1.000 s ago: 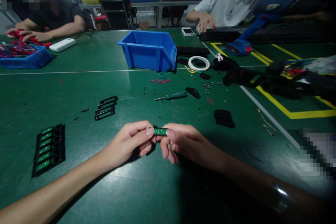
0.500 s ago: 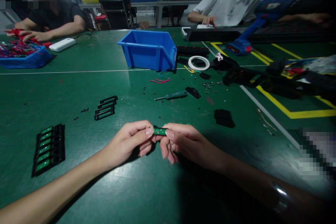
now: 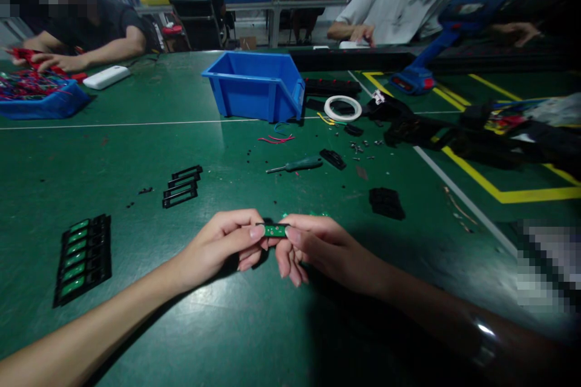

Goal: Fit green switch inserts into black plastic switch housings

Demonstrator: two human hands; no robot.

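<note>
Between my two hands is a small green circuit board (image 3: pixel 275 231) with a black edge along its far side. My left hand (image 3: pixel 231 240) pinches its left end, and my right hand (image 3: pixel 313 245) pinches its right end, thumbs on top. Green bits (image 3: pixel 318 214) peek out just behind my right hand. To the left lies a black holder (image 3: pixel 100 248) with a row of green boards in it. Several thin black frames (image 3: pixel 182 186) lie in a stack beyond my left hand.
A blue bin (image 3: pixel 254 94) stands farther back. A screwdriver (image 3: pixel 297 165), a white ring (image 3: pixel 342 108), loose screws (image 3: pixel 358 147) and black parts (image 3: pixel 385 202) lie to the right. A blue cordless drill (image 3: pixel 424 63) stands behind them. Co-workers sit across the table.
The board's face is tilted slightly differently, and a black edge shows more behind it. My hands stay almost in place. At the far right, a co-worker's hand has shifted.
</note>
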